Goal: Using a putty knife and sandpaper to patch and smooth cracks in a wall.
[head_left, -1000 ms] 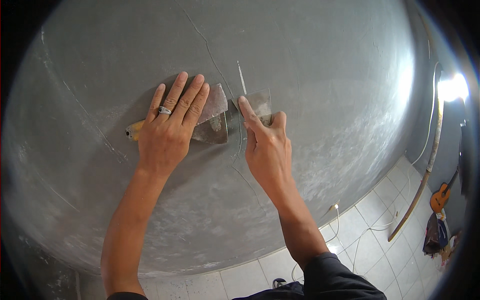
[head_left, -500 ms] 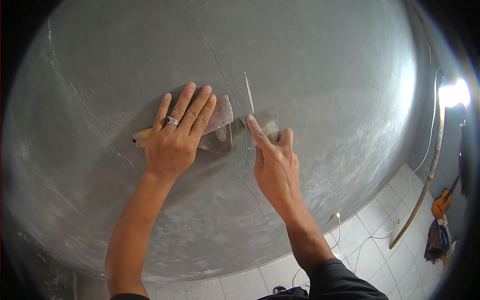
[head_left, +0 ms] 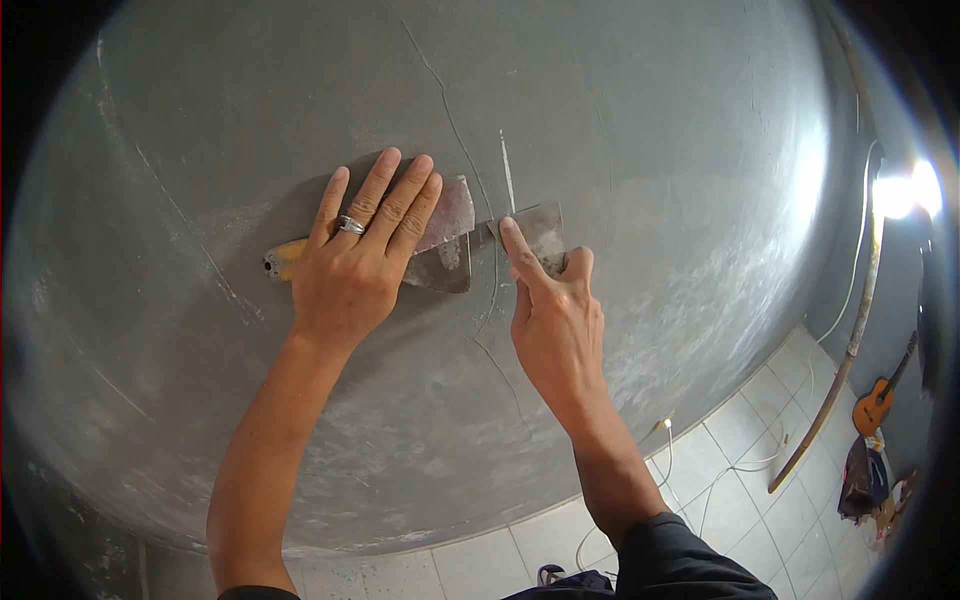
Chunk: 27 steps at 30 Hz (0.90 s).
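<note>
And here's the right hand (head_left: 562, 325), its grip closed, fingers curled, on a grey, square-edged metal scraper (head_left: 543, 232) whose handle is lost behind the palm. The index finger runs straight out along the blade, presumably so pressure goes right to the thin edge. Across to the left hand (head_left: 345, 265), wearing a silver metal ring (head_left: 351, 225): fingers long and nearly straight, thumb hidden, and it has hold of a broad metal scraper with a worn yellow handle (head_left: 285, 259). That flattened hold, I'd judge, steadies the tool close to the wall; whether it touches, I cannot tell. Over this blade sits a pinkish-grey, angular flat piece (head_left: 457, 210), material unclear. The blades face each other, just apart, the right one's corner at a thin, dark, jagged crack (head_left: 437, 85)! A narrow white streak (head_left: 507, 165) drops towards the right fingertip. All this on a smooth grey wall (head_left: 280, 70), mottled paler low down. Further out: pale square floor tiles (head_left: 740, 420), a glaring white lamp (head_left: 905, 192), an orange-brown wooden guitar (head_left: 873, 405).
</note>
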Motion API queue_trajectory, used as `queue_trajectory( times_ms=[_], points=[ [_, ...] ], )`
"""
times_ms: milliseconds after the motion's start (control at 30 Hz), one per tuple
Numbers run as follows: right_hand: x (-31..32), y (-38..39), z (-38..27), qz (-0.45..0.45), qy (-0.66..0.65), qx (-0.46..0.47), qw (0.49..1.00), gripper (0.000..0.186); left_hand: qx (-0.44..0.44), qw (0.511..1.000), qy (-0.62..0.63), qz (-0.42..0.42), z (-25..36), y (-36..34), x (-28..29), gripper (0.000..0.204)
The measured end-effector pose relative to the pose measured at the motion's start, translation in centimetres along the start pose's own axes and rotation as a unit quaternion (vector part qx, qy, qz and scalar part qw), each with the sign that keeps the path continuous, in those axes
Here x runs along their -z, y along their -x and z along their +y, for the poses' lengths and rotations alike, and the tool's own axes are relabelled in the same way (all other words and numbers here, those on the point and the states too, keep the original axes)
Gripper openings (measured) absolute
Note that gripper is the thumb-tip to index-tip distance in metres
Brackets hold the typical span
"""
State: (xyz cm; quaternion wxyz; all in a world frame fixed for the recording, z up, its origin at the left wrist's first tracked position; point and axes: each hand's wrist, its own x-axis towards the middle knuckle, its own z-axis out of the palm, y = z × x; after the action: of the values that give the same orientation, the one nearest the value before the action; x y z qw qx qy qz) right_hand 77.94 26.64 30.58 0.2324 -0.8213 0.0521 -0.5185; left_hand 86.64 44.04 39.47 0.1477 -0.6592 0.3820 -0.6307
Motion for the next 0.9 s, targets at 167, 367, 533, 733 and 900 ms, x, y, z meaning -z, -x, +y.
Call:
queue_trajectory(
  times_ms=[167, 367, 533, 733, 900],
  points=[
    [0.2, -0.3, -0.1, -0.001, -0.013, -0.008, 1.0, 0.053, -0.002, 1.0, 0.003, 0.0, 0.2, -0.2, 0.1, 0.043],
    [-0.2, -0.3, -0.1, 0.003, -0.017, 0.0, 1.0, 0.053, -0.005, 1.0, -0.016, -0.003, -0.2, -0.3, 0.3, 0.044],
    [-0.4, -0.5, 0.5, 0.013, -0.009, 0.003, 1.0, 0.054, -0.005, 1.0, -0.002, 0.001, 0.3, -0.4, 0.0, 0.044],
    [-0.4, -0.5, 0.6, 0.027, -0.005, 0.024, 0.999, 0.054, 0.0, 1.0, -0.002, 0.004, 0.3, -0.4, 0.2, 0.043],
    [-0.7, -0.6, 0.4, 0.019, -0.022, 0.02, 0.999, 0.054, 0.002, 1.0, -0.014, -0.005, 0.1, -0.1, 0.4, 0.043]
  ],
)
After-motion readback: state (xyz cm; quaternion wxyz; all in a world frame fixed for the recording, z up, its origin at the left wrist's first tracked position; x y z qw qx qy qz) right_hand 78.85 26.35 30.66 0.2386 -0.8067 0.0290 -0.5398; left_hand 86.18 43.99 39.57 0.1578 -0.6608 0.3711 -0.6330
